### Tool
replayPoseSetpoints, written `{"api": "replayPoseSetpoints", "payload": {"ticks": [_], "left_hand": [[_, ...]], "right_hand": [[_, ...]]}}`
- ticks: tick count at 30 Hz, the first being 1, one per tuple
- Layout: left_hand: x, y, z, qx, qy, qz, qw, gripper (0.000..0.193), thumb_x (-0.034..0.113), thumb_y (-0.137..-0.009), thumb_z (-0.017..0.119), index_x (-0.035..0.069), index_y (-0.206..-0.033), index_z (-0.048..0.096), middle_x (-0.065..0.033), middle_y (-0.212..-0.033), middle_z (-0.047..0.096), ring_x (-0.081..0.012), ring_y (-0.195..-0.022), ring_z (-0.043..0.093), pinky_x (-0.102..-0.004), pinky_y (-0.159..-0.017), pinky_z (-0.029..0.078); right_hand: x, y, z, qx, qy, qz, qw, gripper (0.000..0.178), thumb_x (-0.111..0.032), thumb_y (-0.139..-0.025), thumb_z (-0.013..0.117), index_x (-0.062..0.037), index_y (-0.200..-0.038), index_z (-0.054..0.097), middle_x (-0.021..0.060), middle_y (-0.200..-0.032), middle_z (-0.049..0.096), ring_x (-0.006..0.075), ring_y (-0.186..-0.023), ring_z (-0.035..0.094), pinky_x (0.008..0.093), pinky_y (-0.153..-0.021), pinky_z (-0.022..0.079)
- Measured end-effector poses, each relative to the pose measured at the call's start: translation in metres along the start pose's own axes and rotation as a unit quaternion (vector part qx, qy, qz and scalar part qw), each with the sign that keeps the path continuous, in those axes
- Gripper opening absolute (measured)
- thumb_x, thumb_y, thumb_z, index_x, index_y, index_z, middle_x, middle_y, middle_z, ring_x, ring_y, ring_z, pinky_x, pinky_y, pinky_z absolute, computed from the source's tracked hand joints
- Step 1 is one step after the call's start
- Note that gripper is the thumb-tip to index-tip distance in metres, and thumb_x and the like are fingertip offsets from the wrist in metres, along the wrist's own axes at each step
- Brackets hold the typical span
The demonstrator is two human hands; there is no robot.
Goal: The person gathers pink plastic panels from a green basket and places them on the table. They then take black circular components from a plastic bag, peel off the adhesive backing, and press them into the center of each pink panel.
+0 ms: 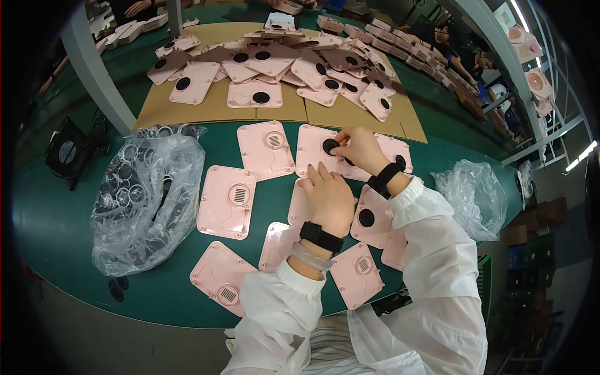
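My right hand (362, 150) pinches a round black pad (329, 146) at the round spot of a pink plastic panel (307, 139). My left hand (329, 199) lies with its fingers apart, fingertips at the near edge of that same panel, above another pink panel (298, 203) that it partly covers. Around my hands lie more pink panels; one on the right (373, 215) bears a black pad, while those on the left (226, 201) show bare slotted vents. My right forearm hides part of the panels beneath it.
A clear bag (150, 194) of black pads and white rings sits at the left; a crumpled clear bag (472, 197) lies at the right. Beyond, pink panels with black pads are piled on cardboard (281, 112). A small black fan (67, 152) stands far left. Other people work behind.
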State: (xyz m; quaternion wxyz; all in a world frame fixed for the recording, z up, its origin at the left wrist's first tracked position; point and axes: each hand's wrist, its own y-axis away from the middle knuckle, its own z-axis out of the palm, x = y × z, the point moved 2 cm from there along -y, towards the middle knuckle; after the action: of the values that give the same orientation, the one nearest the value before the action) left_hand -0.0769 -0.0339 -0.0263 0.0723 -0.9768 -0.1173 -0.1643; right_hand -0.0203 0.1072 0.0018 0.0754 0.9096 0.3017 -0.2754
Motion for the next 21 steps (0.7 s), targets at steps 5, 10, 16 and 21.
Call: {"api": "replayPoseSetpoints", "payload": {"ticks": [5,10,16,21], "left_hand": [[0.003,0.001,-0.006,-0.017,0.039,-0.005,0.999,0.046,0.026,-0.082,0.057,-0.004,-0.116,0.057,-0.0228,-0.132,0.047,-0.0401,-0.126,0.037,-0.0562,-0.095,0.029],[0.004,0.002,-0.006,-0.007,0.042,-0.013,0.999,0.045,0.026,-0.081,0.058,-0.004,-0.115,0.058,-0.0222,-0.131,0.047,-0.0392,-0.125,0.038,-0.056,-0.096,0.029],[0.005,0.0,-0.003,-0.028,0.024,-0.025,0.999,0.058,0.037,-0.076,0.068,-0.002,-0.117,0.056,-0.0219,-0.134,0.045,-0.0382,-0.128,0.035,-0.0542,-0.097,0.028],[0.004,0.0,-0.003,-0.026,0.029,-0.022,0.999,0.059,0.037,-0.076,0.068,-0.002,-0.118,0.056,-0.0221,-0.134,0.045,-0.0384,-0.128,0.035,-0.0541,-0.096,0.027]], "right_hand": [[-0.005,0.005,-0.001,0.004,0.064,-0.003,0.998,0.029,-0.014,-0.063,0.079,-0.0009,-0.085,0.065,0.0143,-0.083,0.065,0.0228,-0.074,0.064,0.0324,-0.066,0.052],[-0.002,0.006,-0.002,0.027,0.144,-0.023,0.989,0.035,-0.019,-0.062,0.081,-0.0043,-0.09,0.064,0.0164,-0.097,0.062,0.0263,-0.083,0.062,0.0359,-0.074,0.051],[0.015,-0.004,-0.002,0.024,0.099,-0.031,0.994,0.039,-0.023,-0.063,0.082,-0.0052,-0.093,0.063,0.0159,-0.096,0.063,0.0254,-0.082,0.063,0.0344,-0.073,0.051],[0.03,-0.01,-0.002,-0.018,0.025,0.055,0.998,0.037,-0.027,-0.067,0.082,-0.0012,-0.084,0.063,0.0146,-0.086,0.065,0.0229,-0.077,0.064,0.031,-0.067,0.05]]}}
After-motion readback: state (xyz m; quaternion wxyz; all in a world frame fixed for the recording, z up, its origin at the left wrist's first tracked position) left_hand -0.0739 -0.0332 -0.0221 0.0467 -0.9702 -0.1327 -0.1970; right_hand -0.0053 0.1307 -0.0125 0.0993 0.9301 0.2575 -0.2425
